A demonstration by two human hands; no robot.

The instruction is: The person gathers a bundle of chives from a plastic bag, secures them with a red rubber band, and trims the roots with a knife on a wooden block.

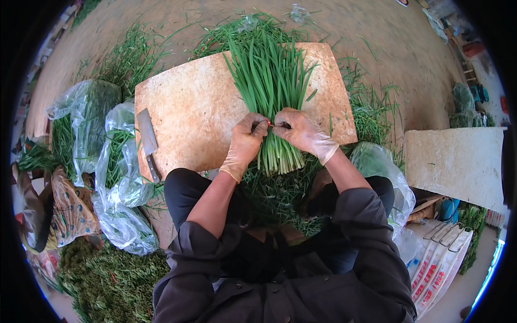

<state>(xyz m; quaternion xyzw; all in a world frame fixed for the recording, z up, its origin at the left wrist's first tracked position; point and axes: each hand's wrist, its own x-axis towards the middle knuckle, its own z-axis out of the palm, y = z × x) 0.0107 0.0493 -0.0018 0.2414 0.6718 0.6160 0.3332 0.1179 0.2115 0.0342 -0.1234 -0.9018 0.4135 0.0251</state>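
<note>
A thick bunch of garlic chives (270,80) lies across the near edge of a worn board (190,109), green tips pointing away. Its pale cut stems (280,159) overhang the edge towards my lap. At the front of the bunch, my left hand (246,139) and my right hand (303,131) pinch a thin red tie (270,123) between thumbs and fingers. Both wear thin translucent gloves. How far the tie runs around the bunch is hidden. A cleaver (148,139) rests on the board's left side, its dark handle towards me.
Clear plastic bags of greens (121,169) stand left of the board, and another bag (379,173) sits by my right knee. Loose leaf trimmings (133,56) litter the floor. A heap of greens (109,282) lies at lower left. Another pale board (452,161) is at right.
</note>
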